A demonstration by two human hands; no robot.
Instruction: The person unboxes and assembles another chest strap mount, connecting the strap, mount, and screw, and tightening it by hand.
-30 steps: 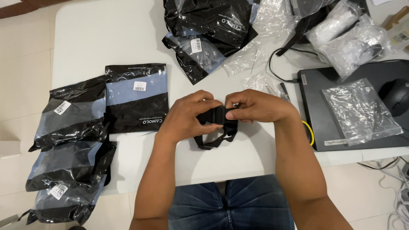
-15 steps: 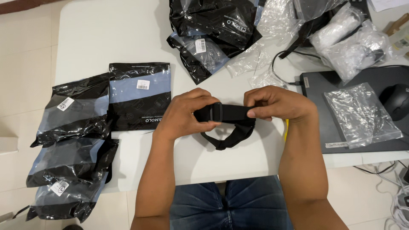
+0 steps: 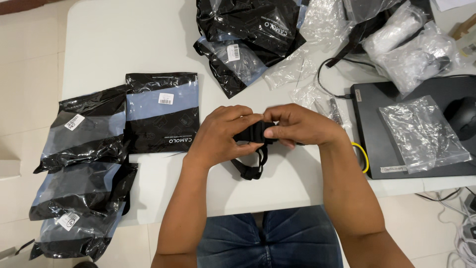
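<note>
Both hands, the left hand [image 3: 220, 136] and right hand [image 3: 297, 126], now pinch the black strap [image 3: 253, 149] bunched close between them above the desk [image 3: 124, 44]; half a second earlier it was stretched out, so it seems folded shorter.

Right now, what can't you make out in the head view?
- Black fabric strap: its middle is covered by the left hand and right hand; any buckle there is hidden.
- Contents of the glossy black-and-blue plastic pouches: hidden by the opaque film.
- Dark computer mouse: cut off by the right edge.
- Crumpled clear plastic bags: contents too blurred to tell.
</note>
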